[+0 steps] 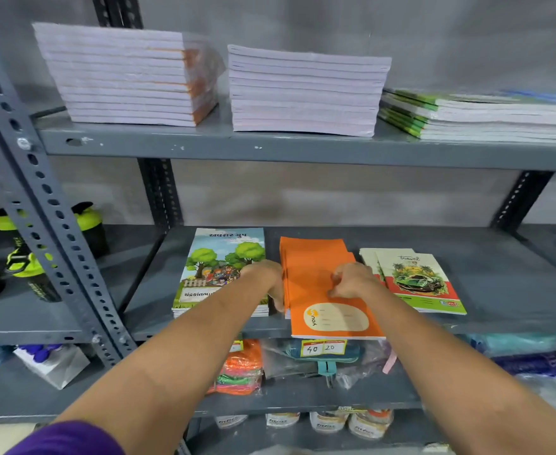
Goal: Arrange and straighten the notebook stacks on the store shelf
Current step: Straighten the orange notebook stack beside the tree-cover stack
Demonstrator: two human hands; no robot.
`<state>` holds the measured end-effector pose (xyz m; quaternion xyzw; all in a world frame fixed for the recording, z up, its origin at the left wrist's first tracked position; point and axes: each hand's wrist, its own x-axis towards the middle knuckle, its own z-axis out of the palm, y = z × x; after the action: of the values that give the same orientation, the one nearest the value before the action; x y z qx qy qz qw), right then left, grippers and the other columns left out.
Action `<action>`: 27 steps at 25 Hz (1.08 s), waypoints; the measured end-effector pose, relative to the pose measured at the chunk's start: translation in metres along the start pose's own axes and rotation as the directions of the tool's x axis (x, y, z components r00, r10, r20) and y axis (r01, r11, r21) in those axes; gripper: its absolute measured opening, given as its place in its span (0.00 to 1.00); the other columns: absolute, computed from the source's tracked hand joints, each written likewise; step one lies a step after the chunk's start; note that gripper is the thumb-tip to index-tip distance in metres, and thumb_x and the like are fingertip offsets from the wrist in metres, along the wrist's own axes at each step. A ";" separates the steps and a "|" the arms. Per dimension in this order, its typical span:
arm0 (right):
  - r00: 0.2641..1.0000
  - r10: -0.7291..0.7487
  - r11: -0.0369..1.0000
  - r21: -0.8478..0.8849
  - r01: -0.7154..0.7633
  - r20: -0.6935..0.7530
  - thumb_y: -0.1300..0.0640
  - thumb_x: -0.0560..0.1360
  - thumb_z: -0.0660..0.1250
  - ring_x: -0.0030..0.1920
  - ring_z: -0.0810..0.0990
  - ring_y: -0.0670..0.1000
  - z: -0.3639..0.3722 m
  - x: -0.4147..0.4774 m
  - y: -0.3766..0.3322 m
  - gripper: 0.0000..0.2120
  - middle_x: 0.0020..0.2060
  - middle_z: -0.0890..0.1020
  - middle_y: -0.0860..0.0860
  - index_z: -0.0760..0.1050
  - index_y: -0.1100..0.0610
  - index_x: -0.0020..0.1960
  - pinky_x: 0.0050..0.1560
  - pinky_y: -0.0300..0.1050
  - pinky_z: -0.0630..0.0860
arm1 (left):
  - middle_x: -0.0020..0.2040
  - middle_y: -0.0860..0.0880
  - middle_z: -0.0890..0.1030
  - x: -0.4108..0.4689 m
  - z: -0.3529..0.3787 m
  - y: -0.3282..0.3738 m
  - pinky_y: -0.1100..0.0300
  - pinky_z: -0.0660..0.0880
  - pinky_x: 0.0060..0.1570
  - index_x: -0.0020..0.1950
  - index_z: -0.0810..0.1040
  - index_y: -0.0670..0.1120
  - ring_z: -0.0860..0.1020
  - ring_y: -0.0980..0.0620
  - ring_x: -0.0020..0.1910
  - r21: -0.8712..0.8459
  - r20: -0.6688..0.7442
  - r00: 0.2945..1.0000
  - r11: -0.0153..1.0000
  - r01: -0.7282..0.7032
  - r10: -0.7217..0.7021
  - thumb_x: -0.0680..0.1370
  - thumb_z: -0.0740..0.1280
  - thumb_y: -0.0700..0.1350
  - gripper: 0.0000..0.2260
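Note:
On the middle grey shelf (500,274) lie three low notebook stacks. The orange stack (312,257) in the centre is fanned and skewed, and its top notebook juts past the shelf's front edge. My left hand (268,280) grips that stack's left edge. My right hand (352,280) rests on its top cover with bent fingers. A tree-picture stack (217,257) lies to the left and a green-car stack (417,277) to the right, its two top books offset.
The upper shelf carries two tall white notebook stacks (125,77) (306,93) and a green-edged stack (480,116). Green-and-black bottles (24,257) stand behind the slotted upright (40,205) at left. Bagged goods and a price tag (323,348) sit on the shelf below.

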<state>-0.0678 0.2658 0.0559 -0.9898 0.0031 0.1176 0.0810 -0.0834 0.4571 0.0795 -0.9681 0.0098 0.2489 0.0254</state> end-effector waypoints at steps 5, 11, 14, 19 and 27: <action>0.998 -0.067 0.997 0.043 0.068 -0.005 0.41 0.69 0.69 0.62 0.68 0.59 0.013 0.009 0.015 0.19 0.59 0.73 0.52 0.72 0.44 0.57 0.57 0.51 0.71 | 0.62 0.44 0.75 0.010 0.000 0.019 0.55 0.76 0.52 0.63 0.72 0.39 0.76 0.45 0.58 -0.328 0.062 0.995 0.943 -0.058 0.083 0.72 0.71 0.44 0.22; 0.989 -0.144 0.987 0.070 0.147 -0.045 0.41 0.73 0.65 0.64 0.67 0.59 0.018 0.021 0.016 0.22 0.63 0.73 0.52 0.70 0.46 0.64 0.60 0.53 0.70 | 0.46 0.44 0.79 0.032 0.013 0.026 0.60 0.72 0.40 0.53 0.79 0.40 0.75 0.49 0.42 -0.345 -0.199 0.979 0.938 -0.027 -0.044 0.77 0.62 0.39 0.09; 0.983 -0.185 0.979 0.094 0.183 0.009 0.36 0.71 0.65 0.70 0.63 0.60 0.017 0.026 0.022 0.31 0.70 0.66 0.55 0.65 0.46 0.71 0.69 0.56 0.65 | 0.53 0.44 0.81 0.038 0.016 0.026 0.58 0.74 0.42 0.57 0.78 0.42 0.77 0.47 0.45 -0.423 -0.237 0.961 0.905 0.032 -0.145 0.77 0.63 0.40 0.10; 0.950 -0.257 0.945 0.250 0.210 0.175 0.23 0.52 0.69 0.77 0.47 0.57 0.008 0.022 0.055 0.59 0.78 0.43 0.50 0.52 0.43 0.76 0.75 0.60 0.54 | 0.60 0.44 0.78 0.044 0.024 0.022 0.54 0.75 0.50 0.65 0.70 0.42 0.77 0.44 0.57 -0.494 -0.285 0.953 0.868 -0.055 -0.102 0.77 0.66 0.53 0.22; 0.903 -0.317 0.939 -0.036 0.341 0.289 0.31 0.51 0.76 0.77 0.41 0.59 0.013 0.023 0.054 0.68 0.76 0.34 0.52 0.40 0.50 0.77 0.75 0.62 0.52 | 0.78 0.45 0.59 0.035 0.009 0.030 0.47 0.74 0.63 0.76 0.31 0.46 0.74 0.42 0.66 -0.210 0.210 0.974 0.977 -0.036 0.081 0.50 0.81 0.64 0.73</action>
<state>-0.0494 0.2147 0.0292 -0.9521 -0.1807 0.2402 0.0571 -0.0585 0.4274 0.0532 -0.9318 0.0098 0.3537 -0.0807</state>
